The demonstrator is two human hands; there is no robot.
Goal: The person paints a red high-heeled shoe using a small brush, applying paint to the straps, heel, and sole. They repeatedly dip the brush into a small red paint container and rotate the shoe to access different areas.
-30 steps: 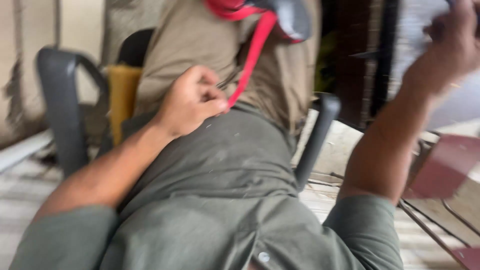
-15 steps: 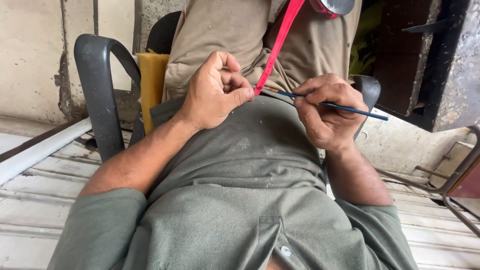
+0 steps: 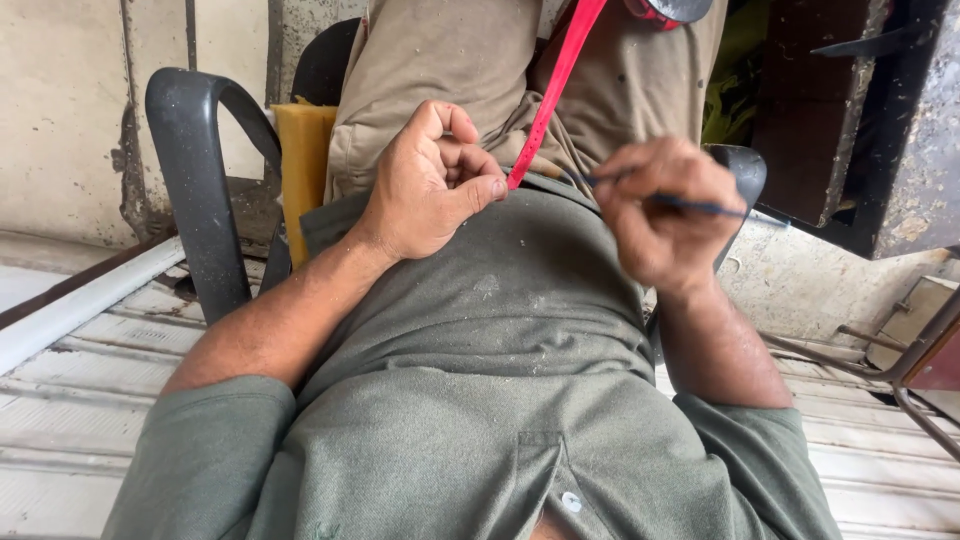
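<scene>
you sit in a dark plastic chair (image 3: 190, 180) over a pale slatted floor (image 3: 80, 400) by a stained wall (image 3: 70, 90). your left hand (image 3: 430, 185) pinches a red strap (image 3: 555, 85); its top is cut off. your blurred right hand (image 3: 665, 210) grips a pen (image 3: 700, 207).

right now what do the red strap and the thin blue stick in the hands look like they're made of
The flat red punched strap, pinched by the left hand, looks like smooth leather or plastic: even sheen, a row of small holes. The thin blue stick-like tool in the right hand looks like painted wood or plastic, possibly a pencil or pen; motion blur leaves it open.
</scene>
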